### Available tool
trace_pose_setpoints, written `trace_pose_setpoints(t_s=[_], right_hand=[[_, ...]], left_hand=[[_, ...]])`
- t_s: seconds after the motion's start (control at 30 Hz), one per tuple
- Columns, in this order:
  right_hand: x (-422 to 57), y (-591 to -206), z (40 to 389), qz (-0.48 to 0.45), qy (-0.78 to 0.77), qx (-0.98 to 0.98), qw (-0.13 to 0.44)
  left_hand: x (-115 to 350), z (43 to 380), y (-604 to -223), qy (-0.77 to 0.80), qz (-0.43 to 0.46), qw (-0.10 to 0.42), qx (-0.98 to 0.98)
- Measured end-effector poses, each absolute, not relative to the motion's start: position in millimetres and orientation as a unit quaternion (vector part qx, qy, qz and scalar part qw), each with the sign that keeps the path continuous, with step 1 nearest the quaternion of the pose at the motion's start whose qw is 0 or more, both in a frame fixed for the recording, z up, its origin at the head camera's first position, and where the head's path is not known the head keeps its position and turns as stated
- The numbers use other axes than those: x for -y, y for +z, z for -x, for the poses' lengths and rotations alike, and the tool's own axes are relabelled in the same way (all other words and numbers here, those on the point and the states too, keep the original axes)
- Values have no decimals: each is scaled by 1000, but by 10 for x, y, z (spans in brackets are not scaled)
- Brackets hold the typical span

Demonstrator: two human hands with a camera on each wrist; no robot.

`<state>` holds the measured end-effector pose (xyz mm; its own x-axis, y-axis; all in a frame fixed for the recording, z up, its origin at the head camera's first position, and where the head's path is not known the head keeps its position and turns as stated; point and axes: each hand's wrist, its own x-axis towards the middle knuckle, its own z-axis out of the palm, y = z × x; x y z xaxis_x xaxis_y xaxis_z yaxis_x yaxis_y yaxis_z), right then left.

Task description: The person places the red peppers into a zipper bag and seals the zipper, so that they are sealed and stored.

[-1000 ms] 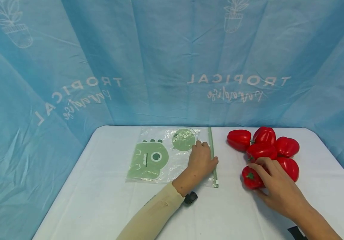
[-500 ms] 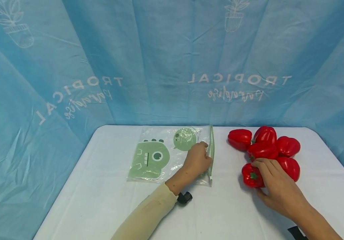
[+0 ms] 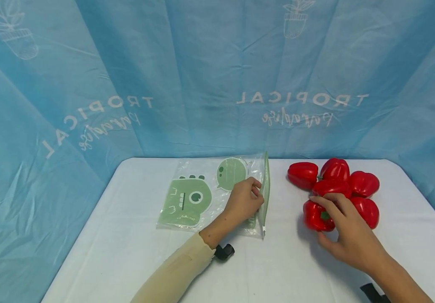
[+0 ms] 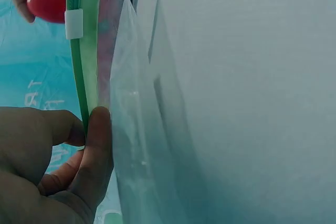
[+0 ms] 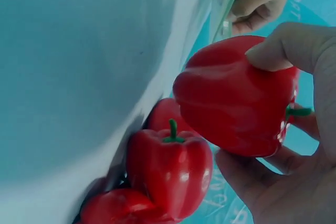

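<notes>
My left hand point(image 3: 244, 200) pinches the green zip edge of a clear zip bag point(image 3: 217, 210) between thumb and fingers. That edge stands raised off the table, while the rest of the bag, printed with a green dinosaur, lies flat. In the left wrist view a white slider point(image 4: 74, 23) sits near the end of the green zip strip point(image 4: 90, 56). My right hand point(image 3: 350, 231) grips a red bell pepper point(image 5: 236, 98) with thumb and fingers on opposite sides, its green stem toward the palm. In the right wrist view this pepper is lifted above the others.
Several more red bell peppers point(image 3: 364, 184) lie clustered behind and beside my right hand. White cloth covers the table point(image 3: 118, 252). A blue printed curtain point(image 3: 202, 84) hangs along the back and sides. Black wrist straps point(image 3: 225, 252) show below the hands.
My left hand now pinches the bag's zip edge, which has risen off the table, and has shifted slightly left. My right hand has lifted its bell pepper a little.
</notes>
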<state>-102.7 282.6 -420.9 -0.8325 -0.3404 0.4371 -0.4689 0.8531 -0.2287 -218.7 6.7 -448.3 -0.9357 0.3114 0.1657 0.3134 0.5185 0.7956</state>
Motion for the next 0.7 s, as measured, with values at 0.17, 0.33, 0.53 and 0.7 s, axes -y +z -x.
trace_pose_setpoints(t_s=[0.17,0.33,0.53,0.7], right_hand=[[-2759,-4156,1076,-207,197,936,208],[-2662,-4129,1143,-199,228,930,210],[-2528,-4139,1265,-190,266,921,210],[-2415,-4162,1382,-185,292,915,208]], left_hand=[[-55,2157,-4454,-459,186,3,869],[-36,2110,-4409,-468,188,1,863],[-21,2080,-4382,-460,202,14,864],[-20,2051,-4347,-452,206,27,868]])
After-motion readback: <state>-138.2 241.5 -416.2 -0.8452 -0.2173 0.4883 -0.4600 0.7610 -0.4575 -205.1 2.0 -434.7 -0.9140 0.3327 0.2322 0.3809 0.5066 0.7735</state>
